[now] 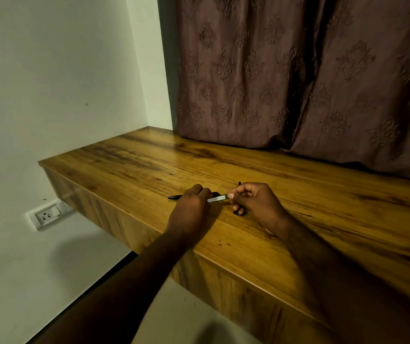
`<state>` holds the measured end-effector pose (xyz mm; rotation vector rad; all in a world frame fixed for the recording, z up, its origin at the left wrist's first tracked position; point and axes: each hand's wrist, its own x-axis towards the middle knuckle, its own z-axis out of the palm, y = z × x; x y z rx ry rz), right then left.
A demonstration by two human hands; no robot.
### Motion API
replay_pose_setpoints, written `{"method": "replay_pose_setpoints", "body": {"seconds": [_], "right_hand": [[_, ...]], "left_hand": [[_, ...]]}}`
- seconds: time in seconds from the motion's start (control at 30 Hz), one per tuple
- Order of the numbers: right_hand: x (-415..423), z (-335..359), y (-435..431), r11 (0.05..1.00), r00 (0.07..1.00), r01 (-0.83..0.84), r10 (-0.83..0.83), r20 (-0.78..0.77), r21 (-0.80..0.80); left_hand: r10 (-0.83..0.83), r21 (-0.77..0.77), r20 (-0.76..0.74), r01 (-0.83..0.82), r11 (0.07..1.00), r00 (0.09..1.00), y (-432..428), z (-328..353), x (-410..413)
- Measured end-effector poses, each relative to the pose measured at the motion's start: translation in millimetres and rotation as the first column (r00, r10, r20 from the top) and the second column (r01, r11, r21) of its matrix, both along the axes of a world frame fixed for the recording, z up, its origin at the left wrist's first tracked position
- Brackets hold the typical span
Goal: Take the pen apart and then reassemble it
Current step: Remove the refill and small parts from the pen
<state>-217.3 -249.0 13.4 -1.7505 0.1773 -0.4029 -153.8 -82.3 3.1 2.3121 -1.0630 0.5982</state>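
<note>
Over the wooden desk (129, 167), my left hand (192, 207) grips a black pen barrel (175, 196) whose tip sticks out to the left. A thin pale refill (217, 199) spans the gap between my hands. My right hand (256, 204) pinches the refill's right end with thumb and forefinger. The same hand also holds a black pen part, whose ends show above the hand (239, 183) and below the curled fingers (238, 212). Where the refill meets the barrel is hidden under my left fingers.
A patterned brown curtain (298, 70) hangs down onto the back of the desk. A white wall (50, 83) stands at the left, with a socket (46, 216) below the desk's left end. The desk's front edge runs diagonally under my forearms.
</note>
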Motion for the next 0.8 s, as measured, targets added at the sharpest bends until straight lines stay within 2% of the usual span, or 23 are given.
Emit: {"method": "replay_pose_setpoints", "body": {"seconds": [0.17,0.3,0.4,0.53,0.8], "right_hand": [[-1.0,-0.9,-2.5,0.997,1.0,0.014,-0.015,0.017,0.08],[0.6,-0.7,-5.0,0.969,0.999,0.024,-0.031,0.023,0.248],[0.4,1.4,-10.3,0.916,0.997,0.037,-0.058,0.04,0.399],[-1.2,4.5,-13.1,0.85,0.995,0.029,-0.073,0.064,0.526],[-2.7,6.8,-14.8,0.787,0.993,-0.012,-0.062,0.099,0.617]], "left_hand": [[-0.056,0.036,0.079,0.053,0.998,0.995,-1.2,5.9,-0.1],[-0.031,0.071,0.127,0.022,0.997,0.991,-13.4,16.2,14.8],[-0.07,0.191,0.19,0.033,0.981,0.979,-25.2,32.7,20.1],[-0.096,0.316,0.29,-0.001,0.949,0.952,-33.7,52.6,17.5],[-0.087,0.361,0.316,-0.035,0.932,0.945,-41.5,63.7,20.8]]}}
